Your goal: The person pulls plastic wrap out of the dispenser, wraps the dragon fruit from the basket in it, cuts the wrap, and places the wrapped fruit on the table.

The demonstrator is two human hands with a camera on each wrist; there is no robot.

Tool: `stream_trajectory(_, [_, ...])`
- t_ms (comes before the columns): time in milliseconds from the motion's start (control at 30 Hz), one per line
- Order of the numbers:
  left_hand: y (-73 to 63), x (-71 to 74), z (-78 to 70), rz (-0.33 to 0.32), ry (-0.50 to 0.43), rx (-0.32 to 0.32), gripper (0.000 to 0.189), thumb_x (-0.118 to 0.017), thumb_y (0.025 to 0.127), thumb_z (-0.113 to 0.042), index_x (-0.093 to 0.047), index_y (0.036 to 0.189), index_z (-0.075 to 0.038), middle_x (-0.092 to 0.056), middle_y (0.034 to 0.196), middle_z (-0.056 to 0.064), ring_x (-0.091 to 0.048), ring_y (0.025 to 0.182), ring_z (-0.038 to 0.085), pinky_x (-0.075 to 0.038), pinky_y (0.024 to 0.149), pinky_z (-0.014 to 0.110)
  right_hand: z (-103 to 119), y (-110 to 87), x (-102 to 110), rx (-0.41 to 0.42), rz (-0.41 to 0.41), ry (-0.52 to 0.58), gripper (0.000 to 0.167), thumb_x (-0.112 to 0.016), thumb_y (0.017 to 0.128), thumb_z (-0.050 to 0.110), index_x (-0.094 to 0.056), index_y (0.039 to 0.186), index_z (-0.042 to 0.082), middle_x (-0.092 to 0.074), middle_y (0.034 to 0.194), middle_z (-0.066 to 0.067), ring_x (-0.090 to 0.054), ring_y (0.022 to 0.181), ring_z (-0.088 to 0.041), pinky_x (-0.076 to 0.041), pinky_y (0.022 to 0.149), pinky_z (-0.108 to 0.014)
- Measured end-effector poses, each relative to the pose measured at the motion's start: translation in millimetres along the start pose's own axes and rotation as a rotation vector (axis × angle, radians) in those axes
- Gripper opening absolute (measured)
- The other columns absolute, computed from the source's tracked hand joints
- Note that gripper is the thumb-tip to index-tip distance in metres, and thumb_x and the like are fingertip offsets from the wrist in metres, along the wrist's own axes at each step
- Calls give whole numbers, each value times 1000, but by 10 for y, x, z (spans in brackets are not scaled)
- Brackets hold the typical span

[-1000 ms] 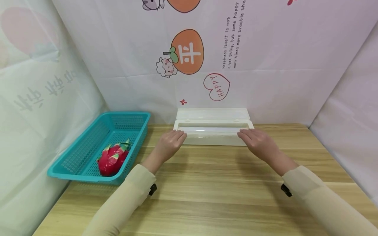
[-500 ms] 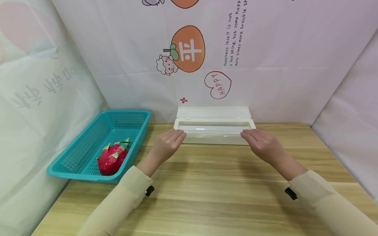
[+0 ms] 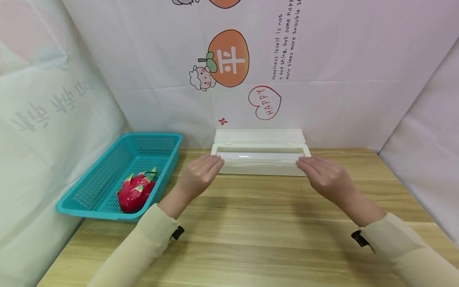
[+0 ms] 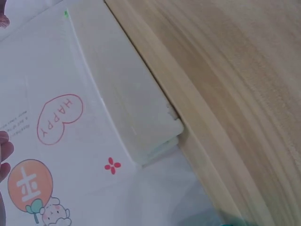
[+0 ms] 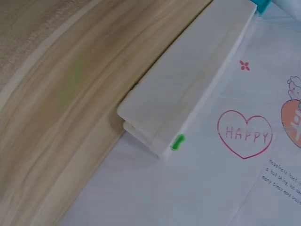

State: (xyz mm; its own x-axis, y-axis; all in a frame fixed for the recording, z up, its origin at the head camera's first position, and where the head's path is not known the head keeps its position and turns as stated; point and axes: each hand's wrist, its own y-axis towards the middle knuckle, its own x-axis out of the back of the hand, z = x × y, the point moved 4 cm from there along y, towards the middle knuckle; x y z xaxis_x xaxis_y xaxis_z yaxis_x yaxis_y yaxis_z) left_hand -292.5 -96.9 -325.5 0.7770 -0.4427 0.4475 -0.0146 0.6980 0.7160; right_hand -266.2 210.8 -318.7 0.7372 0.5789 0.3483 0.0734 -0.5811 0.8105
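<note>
A long white cling film dispenser box (image 3: pixel 261 146) stands against the back wall, its lid (image 3: pixel 259 136) raised. Inside lies a pale roll (image 3: pixel 265 155). Clear cling film (image 3: pixel 256 162) spans the box's front edge between the hands, faintly wrinkled and shiny. The left hand (image 3: pixel 198 174) pinches the film at the box's left front corner, fingers curled. At the opposite corner the right hand (image 3: pixel 329 177) pinches its other side. The thumbs are hidden. Fingertips (image 4: pixel 5 150) edge into the left wrist view beside the box (image 4: pixel 122 80); the right wrist view shows the box (image 5: pixel 183 70) without the hand.
A teal plastic basket (image 3: pixel 89 217) sits on the left of the wooden table (image 3: pixel 265 239), with a red dragon fruit (image 3: pixel 134 195) in it. White printed sheets (image 3: pixel 172 103) hang behind and at both sides. A small green mark (image 5: pixel 178 142) shows beside the box's end.
Both hands have drifted slightly apart, the right one farther to the right, still at the box's front corners. The head view has tilted down a little. Box, basket and fruit stay in place.
</note>
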Motion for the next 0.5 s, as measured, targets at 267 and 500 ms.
stream_trajectory(267, [63,156,12,-46,9,-10,15,-58,95,1,-72,100,4,-72,97,16,-71,88,25,-55,81,38,65,197,167,7,-99,-1,23,-49,98,-4,-69,89,-10,-71,83,-20,-69,65,-33,-56,58,-47])
stream_trajectory(500, [95,293,-9,-70,12,-25,16,-58,96,-1,-72,101,5,-72,98,17,-71,88,26,-55,81,39,121,349,309,30,-140,-20,22,-49,96,-6,-69,89,-10,-70,81,-21,-68,62,-33,-55,55,-45])
